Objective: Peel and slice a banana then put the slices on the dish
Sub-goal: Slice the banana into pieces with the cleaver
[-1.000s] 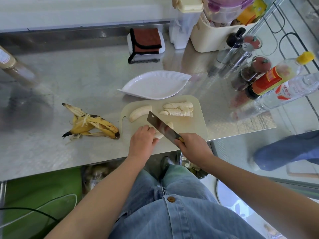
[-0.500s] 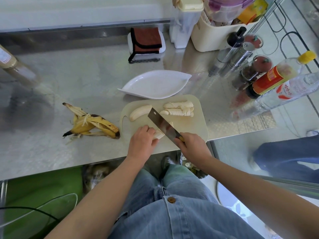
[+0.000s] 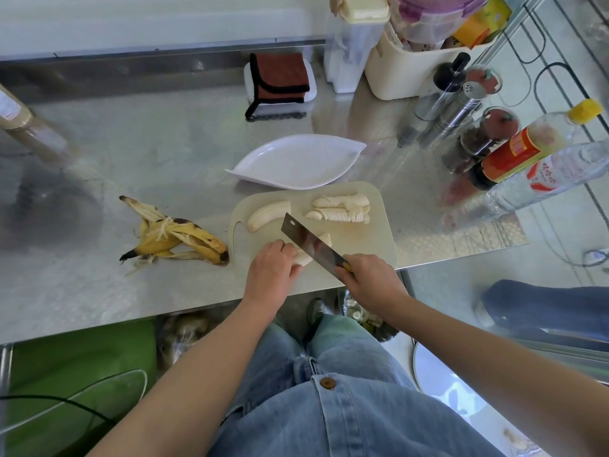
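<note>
Beige cutting board (image 3: 379, 232) is lying on the steel counter (image 3: 148, 159), under both hands. Left hand (image 3: 270, 275) is curling its fingers over a peeled banana piece (image 3: 304, 259) and pinning it to the board. The piece's far end is poking out past the blade, on the right hand's side.

Right hand (image 3: 372, 278) is gripping the handle of a cleaver-style knife (image 3: 309, 240), fingers wrapped round it. Blade is running diagonally up and away from that hand, toward the left. It is crossing the held piece just beside the left fingertips. Cannot tell how deep the edge is sitting in the banana.

Straight out beyond the left hand, an uncut piece (image 3: 268, 214) is lying on the board, near the blade tip. Out beyond the right hand, a near slice row (image 3: 339, 215) and a far slice row (image 3: 341, 201) are lying side by side, slices leaning together.

White leaf-shaped dish (image 3: 296, 161) is sitting on the counter past the board's far edge, further out from both hands. Whether it is touching the board, cannot tell.

Yellow peel (image 3: 174, 239) is lying off the board, out to the left of the left hand. Bottles (image 3: 527, 143) and shakers (image 3: 461, 103) are standing well beyond the right hand, off to its right.
</note>
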Demonstrator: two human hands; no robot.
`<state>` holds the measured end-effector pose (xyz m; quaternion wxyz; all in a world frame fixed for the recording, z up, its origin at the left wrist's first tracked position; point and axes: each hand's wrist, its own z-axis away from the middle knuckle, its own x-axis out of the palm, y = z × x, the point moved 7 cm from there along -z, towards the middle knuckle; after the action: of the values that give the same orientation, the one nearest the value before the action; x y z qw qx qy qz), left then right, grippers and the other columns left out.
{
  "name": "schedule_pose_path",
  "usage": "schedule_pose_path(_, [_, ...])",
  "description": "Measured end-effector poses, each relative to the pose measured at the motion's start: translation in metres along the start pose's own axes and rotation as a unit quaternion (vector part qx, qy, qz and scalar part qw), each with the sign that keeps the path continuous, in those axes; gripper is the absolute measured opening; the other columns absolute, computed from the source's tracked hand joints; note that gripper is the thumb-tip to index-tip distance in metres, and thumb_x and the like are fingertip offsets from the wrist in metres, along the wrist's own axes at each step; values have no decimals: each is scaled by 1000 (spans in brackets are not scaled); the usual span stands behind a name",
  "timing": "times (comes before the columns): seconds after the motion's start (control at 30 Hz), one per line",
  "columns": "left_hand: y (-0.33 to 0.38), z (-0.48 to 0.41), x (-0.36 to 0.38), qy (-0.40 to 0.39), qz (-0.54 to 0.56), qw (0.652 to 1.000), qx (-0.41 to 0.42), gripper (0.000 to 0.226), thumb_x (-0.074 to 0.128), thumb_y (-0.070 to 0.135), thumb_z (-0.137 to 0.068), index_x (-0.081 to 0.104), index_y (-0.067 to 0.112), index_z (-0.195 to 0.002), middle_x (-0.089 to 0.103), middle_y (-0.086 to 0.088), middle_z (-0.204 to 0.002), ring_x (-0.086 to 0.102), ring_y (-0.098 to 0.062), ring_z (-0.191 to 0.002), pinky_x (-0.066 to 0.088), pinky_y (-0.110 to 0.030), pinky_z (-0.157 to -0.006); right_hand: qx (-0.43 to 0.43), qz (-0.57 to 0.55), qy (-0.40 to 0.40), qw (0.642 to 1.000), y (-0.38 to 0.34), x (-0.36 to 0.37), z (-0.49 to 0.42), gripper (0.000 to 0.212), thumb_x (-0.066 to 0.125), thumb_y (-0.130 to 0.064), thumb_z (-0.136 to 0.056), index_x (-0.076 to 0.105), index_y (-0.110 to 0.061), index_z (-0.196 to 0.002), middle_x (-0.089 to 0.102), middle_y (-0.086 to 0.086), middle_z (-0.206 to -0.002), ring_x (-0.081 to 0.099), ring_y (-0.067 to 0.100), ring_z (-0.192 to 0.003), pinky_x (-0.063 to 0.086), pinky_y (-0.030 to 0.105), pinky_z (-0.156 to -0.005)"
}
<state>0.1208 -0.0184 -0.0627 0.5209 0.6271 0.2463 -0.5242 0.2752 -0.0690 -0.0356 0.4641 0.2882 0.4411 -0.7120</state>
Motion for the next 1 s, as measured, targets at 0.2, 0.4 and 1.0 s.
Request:
schedule_pose_path(0.2, [-1, 0, 2, -4, -2, 1000, -6, 24, 73, 22, -81, 65, 9, -99, 62, -6, -94, 56, -20, -86, 51, -30, -72, 3, 6, -4, 1000, 1, 8, -2, 28, 42, -33, -99, 45, -14, -78, 53, 4, -75, 54, 27, -70, 44, 37, -63])
schedule_pose_path(0.4, [0, 0, 2, -1, 1, 1000, -2, 24, 74, 21, -81, 64, 8, -98, 61, -7, -92, 55, -21, -84, 48, -30, -70, 9, -10, 12, 1000, 3, 12, -2, 31, 42, -35, -99, 42, -14, -76, 51, 3, -73, 51, 28, -69, 40, 35, -60])
schedule_pose_path(1.0, [-1, -2, 3, 0, -6, 1000, -7, 25, 75, 24, -81, 65, 9, -97, 62, -7, -92, 55, -21, -84, 48, -30, -71, -3, 2, 15, 1000, 0, 4, -1, 29, 43, -34, -99, 47, -14, -78, 54, 3, -73, 53, 26, -67, 42, 35, -60])
